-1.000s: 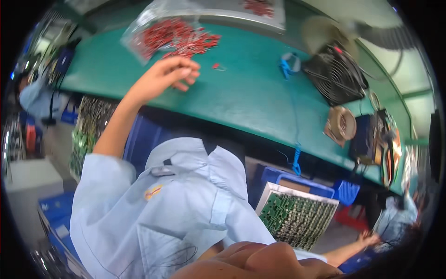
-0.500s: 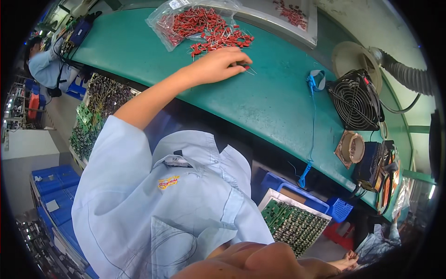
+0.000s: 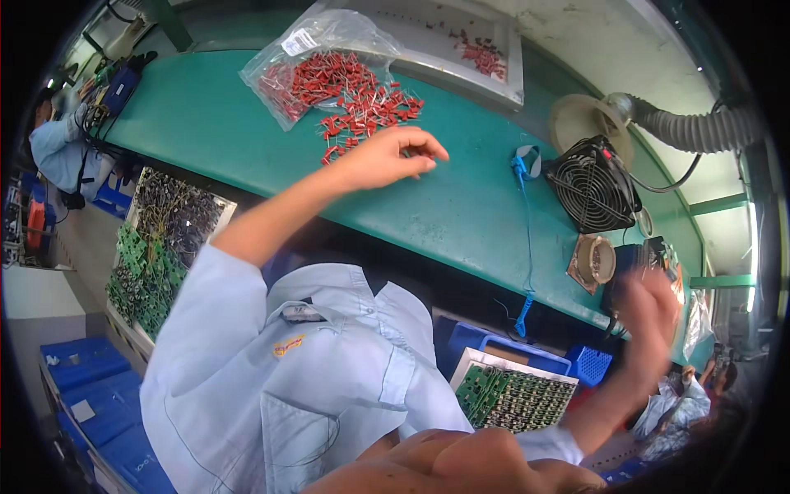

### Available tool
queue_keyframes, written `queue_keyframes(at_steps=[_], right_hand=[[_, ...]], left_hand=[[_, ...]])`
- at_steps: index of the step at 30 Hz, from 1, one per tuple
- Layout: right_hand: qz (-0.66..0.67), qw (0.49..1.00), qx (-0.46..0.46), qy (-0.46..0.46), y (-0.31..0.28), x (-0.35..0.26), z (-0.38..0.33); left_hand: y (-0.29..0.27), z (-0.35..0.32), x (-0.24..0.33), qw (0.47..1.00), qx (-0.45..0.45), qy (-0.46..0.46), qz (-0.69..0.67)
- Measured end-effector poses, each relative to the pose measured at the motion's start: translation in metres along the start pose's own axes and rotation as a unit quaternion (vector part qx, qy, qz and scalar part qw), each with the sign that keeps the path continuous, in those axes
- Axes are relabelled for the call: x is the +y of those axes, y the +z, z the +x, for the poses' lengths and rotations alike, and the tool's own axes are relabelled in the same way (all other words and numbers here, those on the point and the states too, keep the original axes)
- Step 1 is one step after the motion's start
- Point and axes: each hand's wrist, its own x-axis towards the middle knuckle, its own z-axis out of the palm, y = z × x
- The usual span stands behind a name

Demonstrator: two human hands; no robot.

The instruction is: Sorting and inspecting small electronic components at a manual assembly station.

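My left hand hovers at the near edge of a heap of red capacitors with long metal leads. Its fingers are apart, thumb and forefinger showing a gap, and I see nothing between them. More of these capacitors sit inside a clear plastic bag that lies open behind the heap. My right hand is raised at the right, above the near right end of the green bench. Motion smears its fingers, so whether it holds anything is hidden.
A black fan, a round tub and a blue wrist strap cord are on the bench's right. Behind stands a metal tray with red pieces. Circuit boards fill a tray below the bench. A co-worker's sleeve shows far left.
My left hand pinched a red capacitor; now its fingers are apart and that capacitor is out of sight. My right hand has risen from low right up beside the bench. The whole view has shifted.
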Motion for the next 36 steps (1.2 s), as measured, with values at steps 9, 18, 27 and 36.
queue_keyframes(at_steps=[9, 18, 27, 36], right_hand=[[0.064, 0.991, -0.117, -0.015, 0.224, -0.028, 0.275], [0.249, 0.947, -0.172, -0.103, 0.287, 0.017, 0.132], [0.423, 0.899, -0.109, -0.035, 0.305, 0.035, 0.075], [0.27, 0.952, -0.133, 0.052, 0.265, 0.051, 0.111]], left_hand=[[0.014, -0.056, 0.027, 0.896, 0.053, -0.132, -0.42], [0.012, -0.07, -0.001, 0.809, 0.184, -0.144, -0.54], [0.047, -0.046, -0.013, 0.849, 0.21, -0.081, -0.477], [-0.012, -0.047, -0.045, 0.965, 0.186, 0.036, -0.182]])
